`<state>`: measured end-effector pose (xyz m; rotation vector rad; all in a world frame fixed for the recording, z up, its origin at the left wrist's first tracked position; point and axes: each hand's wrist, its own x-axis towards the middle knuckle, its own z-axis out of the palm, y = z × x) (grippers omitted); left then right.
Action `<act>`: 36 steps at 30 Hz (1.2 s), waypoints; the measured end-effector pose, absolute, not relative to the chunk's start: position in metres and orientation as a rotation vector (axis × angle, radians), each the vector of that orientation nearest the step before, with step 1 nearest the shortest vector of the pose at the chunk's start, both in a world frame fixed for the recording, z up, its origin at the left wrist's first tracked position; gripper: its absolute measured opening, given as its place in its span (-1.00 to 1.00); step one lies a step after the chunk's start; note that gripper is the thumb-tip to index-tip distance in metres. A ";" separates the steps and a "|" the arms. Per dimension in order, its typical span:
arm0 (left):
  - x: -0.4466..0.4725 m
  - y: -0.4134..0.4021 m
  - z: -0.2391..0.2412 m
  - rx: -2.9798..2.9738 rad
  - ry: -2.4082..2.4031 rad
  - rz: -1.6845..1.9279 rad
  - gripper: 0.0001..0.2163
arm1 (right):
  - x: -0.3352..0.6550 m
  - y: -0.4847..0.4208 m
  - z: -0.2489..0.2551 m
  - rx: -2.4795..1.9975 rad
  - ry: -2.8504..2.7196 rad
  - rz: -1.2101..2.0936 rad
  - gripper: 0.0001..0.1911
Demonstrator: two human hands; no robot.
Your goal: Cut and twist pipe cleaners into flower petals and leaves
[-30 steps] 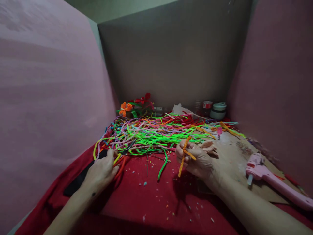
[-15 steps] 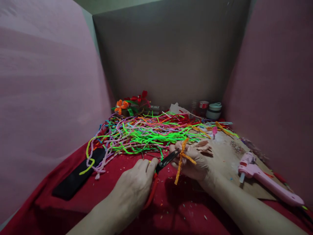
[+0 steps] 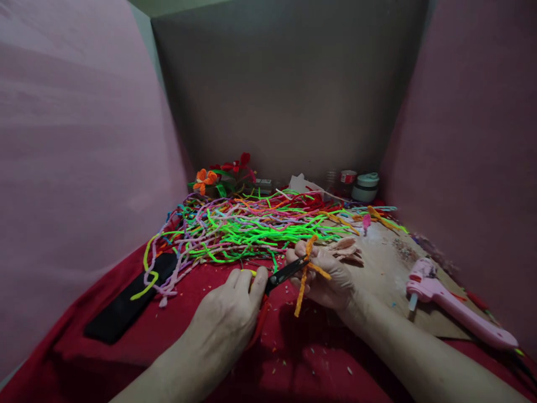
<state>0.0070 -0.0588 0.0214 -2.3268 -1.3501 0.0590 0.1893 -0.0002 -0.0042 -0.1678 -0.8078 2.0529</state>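
Firstly, one left hand (image 3: 235, 302), fingers wrapped round the red handles of scissors (image 3: 287, 272), black blades angled up to the right. Next, one right hand (image 3: 331, 280), fingers pinching an orange fuzzy piece (image 3: 300, 295) (cross-shaped, ends sticking out) above the red cloth (image 3: 285, 364); the blade tips lie at its crossing, contact uncertain. Beyond the hands, one heap of multicoloured fuzzy stems (image 3: 260, 232). On the right, one pink glue gun (image 3: 461, 309), lying partly on a board (image 3: 386, 274). On the left, one flat black object (image 3: 121, 308).
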 end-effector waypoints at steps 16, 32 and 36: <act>0.008 -0.060 0.017 -2.470 -1.369 0.028 -0.60 | 0.188 0.000 -0.006 -0.177 -0.818 2.035 -0.76; 0.001 -0.062 0.014 -2.649 -1.394 -0.136 -0.75 | 0.186 0.001 -0.008 -0.271 -0.740 2.004 -0.80; 0.001 -0.062 0.014 -2.602 -1.377 -0.020 -0.71 | 0.185 0.001 -0.009 -0.281 -0.757 1.987 -0.78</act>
